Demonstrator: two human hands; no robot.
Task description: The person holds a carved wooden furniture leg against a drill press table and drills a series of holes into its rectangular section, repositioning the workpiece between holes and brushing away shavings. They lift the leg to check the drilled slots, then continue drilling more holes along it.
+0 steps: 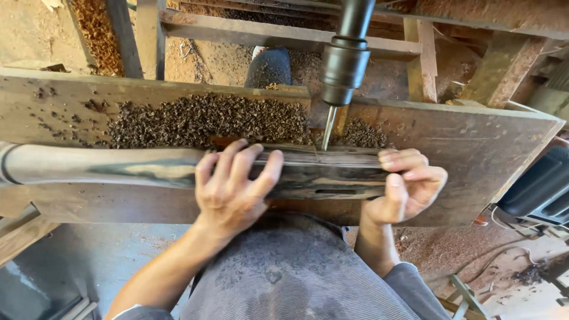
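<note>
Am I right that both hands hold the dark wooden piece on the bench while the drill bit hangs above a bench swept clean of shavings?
Not quite. In the head view both hands, left hand and right hand, hold the wooden piece under the drill bit, but a heap of shavings lies on the bench.

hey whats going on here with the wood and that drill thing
A person holds a long dark wooden piece flat on a worn wooden machine table. The left hand presses over its middle; the right hand grips its end. A pointed drill bit hangs from a black chuck just above the piece's far edge, not yet in the wood. Dark wood chips are heaped behind it.
</note>
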